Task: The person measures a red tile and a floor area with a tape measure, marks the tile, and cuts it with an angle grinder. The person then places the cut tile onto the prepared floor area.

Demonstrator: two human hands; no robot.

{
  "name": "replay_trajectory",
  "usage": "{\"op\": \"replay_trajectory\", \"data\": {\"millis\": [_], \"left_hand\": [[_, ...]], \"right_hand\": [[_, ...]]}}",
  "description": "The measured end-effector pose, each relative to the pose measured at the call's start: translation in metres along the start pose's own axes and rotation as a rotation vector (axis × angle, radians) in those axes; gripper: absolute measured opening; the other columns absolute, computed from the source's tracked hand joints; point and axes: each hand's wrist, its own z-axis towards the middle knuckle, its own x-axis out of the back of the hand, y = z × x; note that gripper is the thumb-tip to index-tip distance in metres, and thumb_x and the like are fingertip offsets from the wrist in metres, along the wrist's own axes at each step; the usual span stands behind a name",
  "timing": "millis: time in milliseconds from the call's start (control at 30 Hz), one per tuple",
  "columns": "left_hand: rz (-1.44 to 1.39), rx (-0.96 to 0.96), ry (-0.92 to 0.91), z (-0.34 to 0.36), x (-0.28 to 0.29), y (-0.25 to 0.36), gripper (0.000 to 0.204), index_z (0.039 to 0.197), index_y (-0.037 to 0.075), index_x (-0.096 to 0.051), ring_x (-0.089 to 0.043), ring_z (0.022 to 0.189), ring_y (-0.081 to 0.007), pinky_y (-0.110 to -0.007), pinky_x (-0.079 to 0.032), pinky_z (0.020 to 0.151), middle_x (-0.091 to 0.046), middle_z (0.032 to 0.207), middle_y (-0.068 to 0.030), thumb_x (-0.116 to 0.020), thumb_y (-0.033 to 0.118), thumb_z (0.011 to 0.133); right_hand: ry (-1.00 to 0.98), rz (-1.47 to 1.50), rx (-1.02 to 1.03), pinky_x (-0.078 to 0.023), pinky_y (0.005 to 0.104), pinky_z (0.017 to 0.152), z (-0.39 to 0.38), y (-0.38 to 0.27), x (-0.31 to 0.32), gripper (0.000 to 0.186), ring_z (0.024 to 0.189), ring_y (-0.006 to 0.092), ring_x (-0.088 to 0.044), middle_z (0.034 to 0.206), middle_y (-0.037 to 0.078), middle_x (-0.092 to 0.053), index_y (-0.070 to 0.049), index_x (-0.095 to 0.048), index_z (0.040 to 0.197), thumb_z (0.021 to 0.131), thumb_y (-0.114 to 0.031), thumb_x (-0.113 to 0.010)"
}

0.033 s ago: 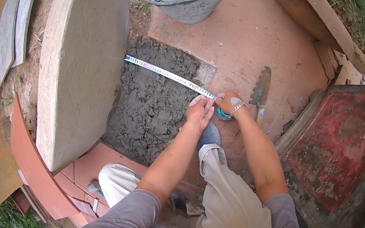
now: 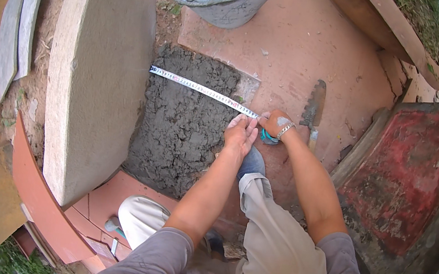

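Note:
A white tape measure blade (image 2: pixel 198 87) stretches over a bed of wet grey mortar (image 2: pixel 175 131), its far end at the pale upright slab (image 2: pixel 104 76). My right hand (image 2: pixel 275 125), with a chain bracelet at the wrist, grips the blade close to its teal case (image 2: pixel 268 138), which shows just below the fingers. Beside it, my left hand (image 2: pixel 240 134) is palm up, fingers curled at the blade's lower edge where it meets the reddish tiles (image 2: pixel 322 45). Its fingertips seem to pinch the blade.
A bucket of wet mix (image 2: pixel 223 11) stands at the top. A mortar-stained notched tool (image 2: pixel 313 105) lies on the tiles to the right. Farther right is a red-stained, mortar-crusted trough (image 2: pixel 400 168). A loose reddish tile (image 2: pixel 43 191) leans at lower left, near a hammer-like tool (image 2: pixel 114 225).

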Motion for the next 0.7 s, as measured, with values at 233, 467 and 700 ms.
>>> {"op": "replay_trajectory", "data": {"millis": [233, 467, 700], "left_hand": [[-0.039, -0.013, -0.017, 0.004, -0.005, 0.003, 0.02, 0.128, 0.018, -0.058, -0.066, 0.103, -0.0126, -0.035, -0.053, 0.088, -0.064, 0.113, 0.004, -0.053, 0.022, 0.109], [-0.05, -0.002, 0.003, -0.001, -0.007, 0.002, 0.016, 0.123, 0.02, -0.059, -0.065, 0.095, -0.01, -0.033, -0.053, 0.085, -0.064, 0.105, 0.0058, -0.053, 0.022, 0.109], [0.168, -0.233, -0.17, -0.039, 0.001, -0.013, 0.014, 0.113, 0.016, -0.062, -0.059, 0.084, -0.0055, -0.028, -0.051, 0.073, -0.063, 0.092, 0.0057, -0.061, 0.027, 0.105]], "right_hand": [[0.076, 0.024, 0.081, -0.055, 0.046, 0.082, 0.01, 0.005, 0.0, 0.036, 0.088, 0.0387, -0.072, 0.093, 0.024, -0.074, -0.011, -0.079, 0.103, 0.093, -0.042, -0.065], [0.049, 0.064, 0.07, -0.055, 0.0448, 0.078, 0.007, 0.007, 0.002, 0.037, 0.082, 0.0323, -0.073, 0.086, 0.021, -0.075, -0.007, -0.079, 0.1, 0.093, -0.042, -0.067], [0.006, 0.354, 0.21, -0.054, 0.0395, 0.077, -0.032, 0.038, 0.002, 0.04, 0.083, 0.0192, -0.069, 0.087, 0.013, -0.075, -0.003, -0.077, 0.104, 0.096, -0.04, -0.066]]}}
